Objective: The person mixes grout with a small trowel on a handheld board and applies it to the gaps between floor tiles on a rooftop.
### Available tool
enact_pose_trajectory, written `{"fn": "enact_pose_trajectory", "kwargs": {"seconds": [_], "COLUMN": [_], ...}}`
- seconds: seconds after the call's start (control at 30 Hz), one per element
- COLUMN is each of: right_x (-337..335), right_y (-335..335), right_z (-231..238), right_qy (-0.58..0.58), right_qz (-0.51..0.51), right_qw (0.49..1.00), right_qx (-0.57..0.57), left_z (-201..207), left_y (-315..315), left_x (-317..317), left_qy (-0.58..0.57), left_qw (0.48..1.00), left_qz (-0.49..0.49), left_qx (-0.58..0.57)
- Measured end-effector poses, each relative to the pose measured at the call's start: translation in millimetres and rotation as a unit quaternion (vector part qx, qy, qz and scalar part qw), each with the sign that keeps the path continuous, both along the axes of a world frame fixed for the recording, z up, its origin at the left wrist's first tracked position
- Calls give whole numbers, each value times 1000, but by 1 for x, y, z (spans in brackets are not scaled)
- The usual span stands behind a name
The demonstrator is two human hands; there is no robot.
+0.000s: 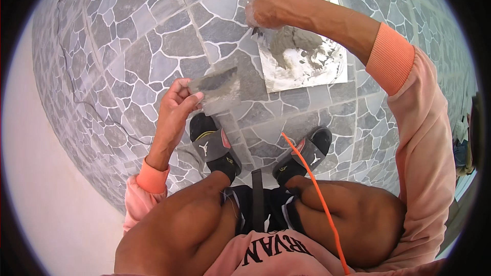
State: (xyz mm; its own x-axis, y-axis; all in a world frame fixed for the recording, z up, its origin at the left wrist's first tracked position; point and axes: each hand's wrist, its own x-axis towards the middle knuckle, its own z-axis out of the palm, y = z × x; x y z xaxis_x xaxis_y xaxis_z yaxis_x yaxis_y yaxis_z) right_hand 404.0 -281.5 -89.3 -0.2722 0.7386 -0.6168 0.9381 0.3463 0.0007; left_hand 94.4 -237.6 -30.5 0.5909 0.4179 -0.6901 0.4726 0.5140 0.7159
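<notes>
My left hand [178,98] pinches the edge of a thin grey rectangular plate [221,94], with its thumb on top. A darker patch of what looks like wet mortar covers part of the plate's face. My right hand [265,9] is closed in a fist over the far left corner of a white square board [330,74]. Below that fist a small dark edge shows; what the hand grips is mostly hidden. Grey mortar [296,40] is heaped on the board and smeared across its white surface, partly under my right forearm.
Grey stone-patterned floor tiles [176,43] with pale joints surround me. A dark cable [94,108] runs along the left, near a pale wall [51,179]. An orange cord [323,202] hangs between my knees. My feet wear black slides [217,145].
</notes>
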Motion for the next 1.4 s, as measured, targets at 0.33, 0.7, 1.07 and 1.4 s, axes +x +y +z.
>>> {"fn": "enact_pose_trajectory", "kwargs": {"seconds": [0.33, 0.7, 1.07, 1.4], "right_x": [40, 15, -24, 67], "right_y": [-151, -63, -50, -139], "right_z": [44, 45, 9, 59], "right_qy": [96, 167, 82, 155], "right_qz": [-74, -6, 117, -104], "right_qw": [966, 961, 983, 966], "right_qx": [229, 220, 116, 181], "left_z": [-3, 2, 6, 6], "left_y": [2, -4, -8, -3], "left_x": [23, 17, -2, 20], "left_qy": [-27, -21, -8, -25], "left_qw": [999, 999, 1000, 999], "left_qz": [-41, -24, -23, -44], "left_qx": [0, 9, 4, 8]}}
